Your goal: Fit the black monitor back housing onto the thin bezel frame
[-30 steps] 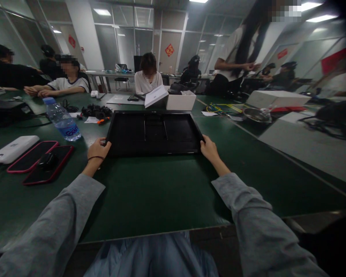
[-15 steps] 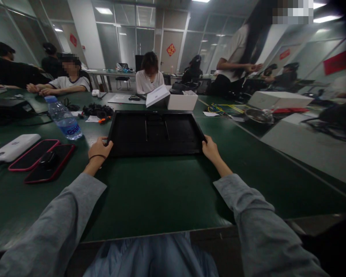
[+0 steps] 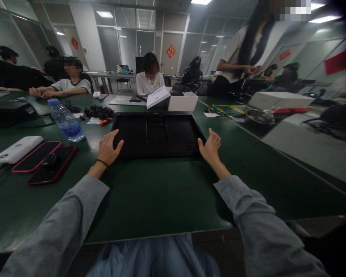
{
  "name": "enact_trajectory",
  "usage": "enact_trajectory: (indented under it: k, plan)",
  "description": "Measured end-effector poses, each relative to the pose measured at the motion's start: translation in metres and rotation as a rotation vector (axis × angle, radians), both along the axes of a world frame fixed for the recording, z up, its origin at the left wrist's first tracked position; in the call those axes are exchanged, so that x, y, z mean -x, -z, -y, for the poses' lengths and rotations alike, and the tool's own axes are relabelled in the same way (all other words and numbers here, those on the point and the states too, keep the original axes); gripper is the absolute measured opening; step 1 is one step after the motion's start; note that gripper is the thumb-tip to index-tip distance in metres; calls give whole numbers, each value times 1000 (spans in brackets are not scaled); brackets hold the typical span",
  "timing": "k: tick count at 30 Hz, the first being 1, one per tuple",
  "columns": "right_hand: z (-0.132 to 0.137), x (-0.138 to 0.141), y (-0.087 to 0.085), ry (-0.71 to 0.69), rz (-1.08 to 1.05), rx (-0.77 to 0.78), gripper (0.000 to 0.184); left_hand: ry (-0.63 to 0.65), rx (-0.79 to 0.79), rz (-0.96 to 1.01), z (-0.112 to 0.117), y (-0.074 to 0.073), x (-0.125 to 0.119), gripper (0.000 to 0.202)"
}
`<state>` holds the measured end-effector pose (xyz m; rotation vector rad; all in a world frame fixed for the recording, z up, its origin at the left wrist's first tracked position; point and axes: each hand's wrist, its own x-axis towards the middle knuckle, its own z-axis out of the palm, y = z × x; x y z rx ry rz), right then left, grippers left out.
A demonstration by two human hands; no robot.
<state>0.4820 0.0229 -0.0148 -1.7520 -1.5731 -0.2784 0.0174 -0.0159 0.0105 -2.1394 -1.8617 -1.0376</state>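
A shallow black rectangular tray (image 3: pixel 129 148) with raised edges lies on the green table (image 3: pixel 161 200) in front of me. Two thin metal rods and a dark piece between them show inside it. At its left edge is my left hand (image 3: pixel 108 148), fingers apart, a dark band on the wrist. My right hand (image 3: pixel 211 146) is beside the right edge, also with spread fingers and the thumb towards the rim. Whether either hand still touches the rim I cannot tell.
Left of the tray stand a water bottle (image 3: pixel 66 121), a white power bank (image 3: pixel 15 149) and two red-edged phones (image 3: pixel 52 169). Behind it sits an open white box (image 3: pixel 183 103); cables (image 3: pixel 99 112) lie at the back left. Several people are around the table.
Both hands have opened and let go of the tray's sides, where they gripped it before. The tray has stayed in about the same place.
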Motion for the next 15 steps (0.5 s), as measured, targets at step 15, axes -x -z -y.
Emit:
enact_trajectory:
  k: [15]
  plan:
    - [12, 24, 7, -112, 265, 128, 66, 56, 237, -293, -3, 11, -5, 67]
